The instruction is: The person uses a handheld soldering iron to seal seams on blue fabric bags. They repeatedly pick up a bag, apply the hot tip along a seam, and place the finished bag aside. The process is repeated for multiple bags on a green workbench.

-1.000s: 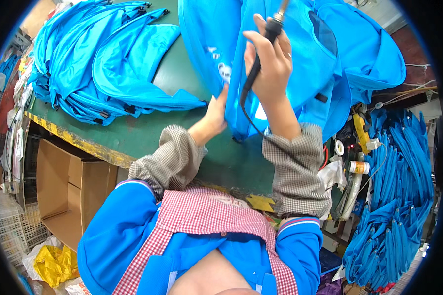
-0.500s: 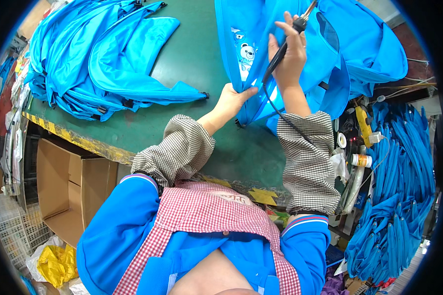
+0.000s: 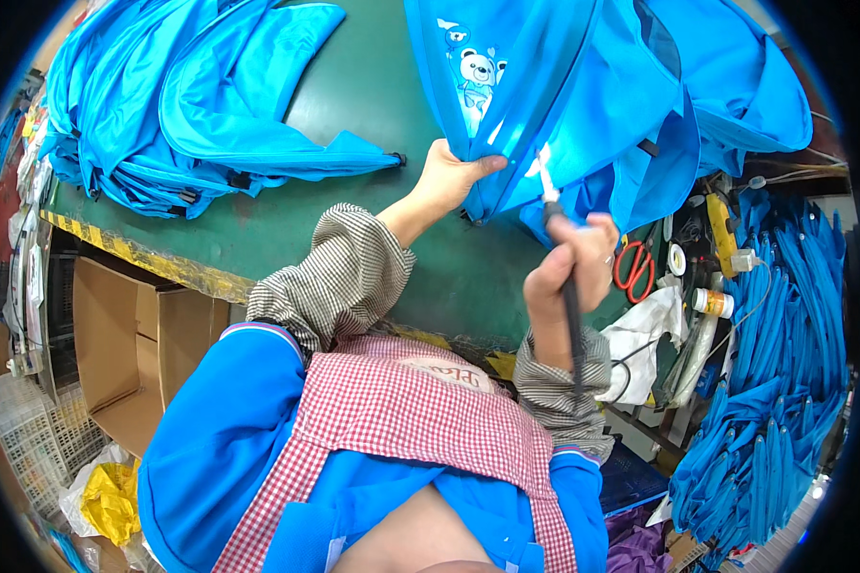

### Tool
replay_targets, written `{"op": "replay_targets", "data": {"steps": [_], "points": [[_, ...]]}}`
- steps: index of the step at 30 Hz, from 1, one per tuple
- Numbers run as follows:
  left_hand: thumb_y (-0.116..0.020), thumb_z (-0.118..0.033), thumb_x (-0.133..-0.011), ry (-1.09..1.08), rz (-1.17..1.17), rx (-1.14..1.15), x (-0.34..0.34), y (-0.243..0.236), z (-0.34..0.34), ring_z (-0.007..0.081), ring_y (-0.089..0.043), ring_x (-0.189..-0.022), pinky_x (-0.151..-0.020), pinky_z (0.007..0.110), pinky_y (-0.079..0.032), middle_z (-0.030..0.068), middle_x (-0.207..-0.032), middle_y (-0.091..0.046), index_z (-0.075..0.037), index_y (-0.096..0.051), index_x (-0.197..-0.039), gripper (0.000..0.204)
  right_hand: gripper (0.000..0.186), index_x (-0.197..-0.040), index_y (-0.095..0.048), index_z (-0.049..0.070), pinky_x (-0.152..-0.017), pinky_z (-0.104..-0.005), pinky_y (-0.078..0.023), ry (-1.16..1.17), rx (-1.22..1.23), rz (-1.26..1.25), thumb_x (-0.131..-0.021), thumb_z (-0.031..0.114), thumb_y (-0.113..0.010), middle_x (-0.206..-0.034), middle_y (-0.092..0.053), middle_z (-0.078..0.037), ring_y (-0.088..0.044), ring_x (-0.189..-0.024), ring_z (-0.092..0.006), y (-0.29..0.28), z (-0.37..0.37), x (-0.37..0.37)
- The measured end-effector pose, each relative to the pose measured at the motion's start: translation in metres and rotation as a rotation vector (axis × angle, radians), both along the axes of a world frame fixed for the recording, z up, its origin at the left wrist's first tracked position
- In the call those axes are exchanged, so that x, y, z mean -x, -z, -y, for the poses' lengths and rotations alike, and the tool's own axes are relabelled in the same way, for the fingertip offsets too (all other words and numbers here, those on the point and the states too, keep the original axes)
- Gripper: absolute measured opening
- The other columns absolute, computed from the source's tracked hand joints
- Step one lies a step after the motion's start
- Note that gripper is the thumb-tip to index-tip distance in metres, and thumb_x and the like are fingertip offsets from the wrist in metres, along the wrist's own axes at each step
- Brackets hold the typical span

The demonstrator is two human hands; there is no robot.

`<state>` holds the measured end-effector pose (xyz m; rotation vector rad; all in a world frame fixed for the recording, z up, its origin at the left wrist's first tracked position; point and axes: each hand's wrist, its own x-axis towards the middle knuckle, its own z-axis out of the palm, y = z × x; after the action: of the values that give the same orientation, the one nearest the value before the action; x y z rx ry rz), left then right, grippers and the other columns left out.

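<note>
My left hand (image 3: 449, 179) pinches the lower edge of a blue fabric piece (image 3: 526, 67) with its thumb on top. White bear figures are printed on this fabric, near its left edge. In my right hand (image 3: 580, 265), slightly blurred, is a soldering iron (image 3: 551, 202) with a black handle and a cord. Its tip points up and away from me, just right of the pinched edge; whether it touches the cloth I cannot tell. More blue fabric (image 3: 741, 95) spreads to the right of it.
A pile of blue fabric pieces (image 3: 229, 105) with black end fittings lies left on the green table (image 3: 354, 57). An open cardboard box (image 3: 115, 334) stands below the striped table edge. At right are red-handled scissors (image 3: 634, 271), a small bottle (image 3: 713, 304) and hanging blue bundles (image 3: 784, 296).
My right hand has come down toward me, and the iron's tip has dropped to beside the pinched edge. The scissors have come into sight. My left hand keeps its pinch.
</note>
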<state>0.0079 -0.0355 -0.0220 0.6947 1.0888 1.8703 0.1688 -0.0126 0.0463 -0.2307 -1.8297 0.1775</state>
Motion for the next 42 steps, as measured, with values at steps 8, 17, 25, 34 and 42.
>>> {"op": "replay_targets", "data": {"steps": [8,17,25,34,42], "points": [[-0.075,-0.009,-0.078,-0.026,-0.043,0.041,0.001,0.005,-0.002,0.0150,-0.064,-0.085,-0.076,0.030,-0.053,0.0098,-0.098,-0.068,0.003,-0.064,-0.104,0.031,0.007,-0.077,-0.061,0.010,-0.076,-0.0369,-0.039,0.079,-0.120,0.218,-0.072,0.010,-0.058,-0.059,-0.048,0.000,-0.046,-0.054,-0.0162,0.029,0.006,-0.004],[-0.075,-0.009,-0.079,0.041,-0.072,0.102,0.000,0.000,0.000,0.0156,-0.063,-0.091,-0.081,0.031,-0.052,0.0075,-0.101,-0.067,0.001,-0.061,-0.110,0.036,0.005,-0.076,-0.060,0.010,-0.077,-0.0367,-0.039,0.141,-0.084,0.268,-0.071,0.007,-0.060,-0.058,-0.047,0.000,-0.047,-0.054,-0.0158,0.028,0.002,0.009],[-0.073,-0.009,-0.076,-0.212,-0.232,-0.038,0.024,-0.035,0.009,0.0178,-0.061,-0.092,-0.080,0.031,-0.051,0.0106,-0.109,-0.062,0.002,-0.047,-0.120,0.052,0.024,-0.107,-0.055,0.003,-0.097,-0.0503,-0.038,0.105,0.108,0.064,-0.085,0.006,-0.065,-0.118,-0.060,-0.025,-0.057,-0.106,-0.0418,0.003,-0.036,0.030],[-0.077,-0.011,-0.073,-0.102,-0.304,0.331,0.066,-0.029,0.034,0.0186,-0.064,-0.088,-0.078,0.031,-0.053,0.0106,-0.099,-0.066,0.005,-0.057,-0.106,0.042,0.033,-0.111,-0.046,0.003,-0.107,-0.0468,-0.031,0.258,0.047,0.078,-0.084,0.006,-0.064,-0.143,-0.032,-0.030,-0.038,-0.129,-0.0448,0.030,-0.093,0.038],[-0.073,-0.018,-0.078,-0.167,-0.865,0.087,0.044,-0.043,-0.012,0.0127,-0.063,-0.070,-0.063,0.028,-0.051,0.0091,-0.080,-0.069,0.000,-0.067,-0.095,0.025,0.043,-0.110,-0.055,-0.004,-0.068,-0.0380,-0.041,0.146,0.008,-0.014,-0.097,0.036,-0.049,-0.091,-0.059,-0.017,-0.051,-0.073,-0.0266,0.012,-0.021,-0.001]]}}
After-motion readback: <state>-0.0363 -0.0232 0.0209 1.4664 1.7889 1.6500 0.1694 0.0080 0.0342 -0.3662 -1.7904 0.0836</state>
